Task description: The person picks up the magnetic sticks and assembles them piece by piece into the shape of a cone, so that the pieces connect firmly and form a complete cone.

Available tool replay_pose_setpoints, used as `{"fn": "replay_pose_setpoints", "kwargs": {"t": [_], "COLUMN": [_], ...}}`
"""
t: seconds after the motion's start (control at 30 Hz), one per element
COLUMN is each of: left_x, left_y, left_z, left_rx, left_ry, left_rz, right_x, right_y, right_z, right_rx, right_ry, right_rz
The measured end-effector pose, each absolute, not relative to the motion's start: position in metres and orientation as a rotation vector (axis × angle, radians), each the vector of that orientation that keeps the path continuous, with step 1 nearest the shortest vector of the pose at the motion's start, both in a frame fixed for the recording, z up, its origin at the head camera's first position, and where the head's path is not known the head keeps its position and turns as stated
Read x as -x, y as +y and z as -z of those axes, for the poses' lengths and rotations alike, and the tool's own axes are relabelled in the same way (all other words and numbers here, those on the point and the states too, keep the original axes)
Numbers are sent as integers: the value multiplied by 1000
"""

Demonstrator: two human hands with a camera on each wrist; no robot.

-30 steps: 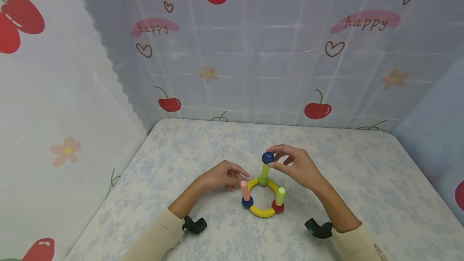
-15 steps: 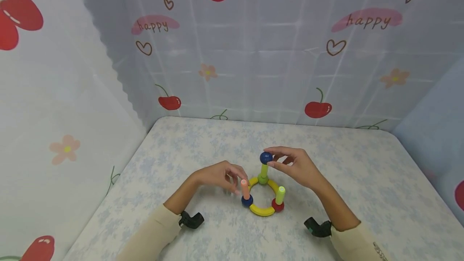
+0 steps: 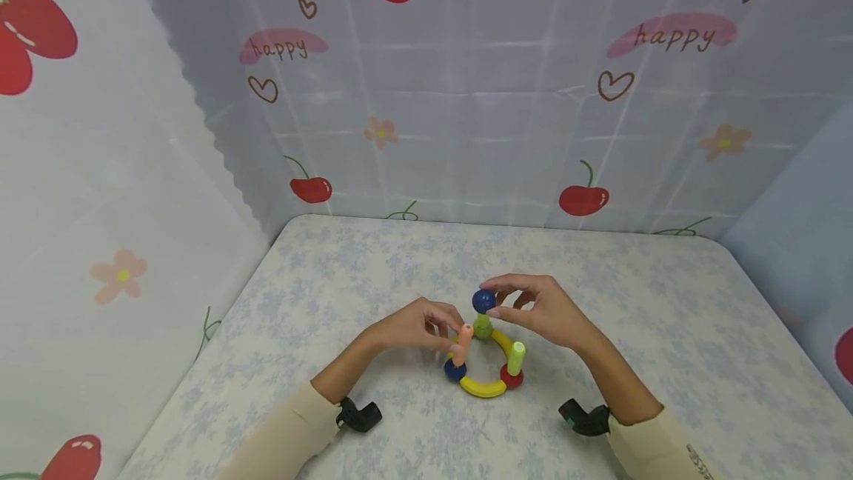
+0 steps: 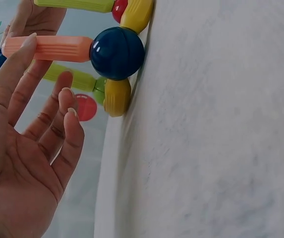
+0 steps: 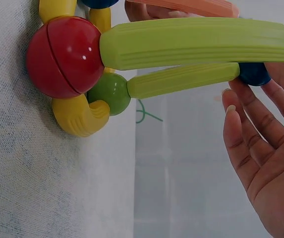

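Note:
A ring of yellow curved pieces (image 3: 481, 389) lies on the table, joined by a blue ball (image 3: 455, 370), a red ball (image 3: 511, 378) and a green ball (image 3: 483, 330). An orange stick (image 3: 464, 341) rises from the blue ball and leans inward. My left hand (image 3: 455, 332) has a fingertip (image 4: 27, 43) on the tip of the orange stick (image 4: 47, 47), its other fingers relaxed. My right hand (image 3: 494, 298) pinches a dark blue ball (image 3: 483, 301) atop a green stick (image 5: 181, 79) that stands on the green ball. A second green stick (image 3: 516, 359) stands on the red ball.
The toy sits near the front middle of a table (image 3: 653, 332) under a pale blue flowered cloth. Cherry-print sheets (image 3: 466, 95) wall the back and both sides. Black wrist mounts (image 3: 360, 415) show on both cream sleeves.
The orange stick has tipped inward under my left fingers. The dark blue ball in my right hand has dropped slightly and shifted left, tilting its green stick.

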State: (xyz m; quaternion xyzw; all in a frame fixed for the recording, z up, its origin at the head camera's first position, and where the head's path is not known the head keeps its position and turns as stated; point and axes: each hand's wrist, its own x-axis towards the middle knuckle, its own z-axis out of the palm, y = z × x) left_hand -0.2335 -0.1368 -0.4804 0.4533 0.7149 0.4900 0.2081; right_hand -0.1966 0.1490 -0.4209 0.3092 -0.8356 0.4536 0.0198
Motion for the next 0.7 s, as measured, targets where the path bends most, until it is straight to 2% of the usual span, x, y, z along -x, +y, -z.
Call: {"fn": "replay_pose_setpoints", "kwargs": {"t": [0.47, 0.7], "left_x": [229, 227], "left_y": [-130, -128], "left_z": [483, 482], "left_rx": [-1264, -1223], "left_ry": [2014, 2026], "left_rz": [-1418, -1385], "right_x": [193, 194], "right_y": [147, 156], "right_z": [416, 413], "right_rx": [-1110, -1088], "right_ry": [-2624, -2697], "right_rz": [-1481, -1458]}}
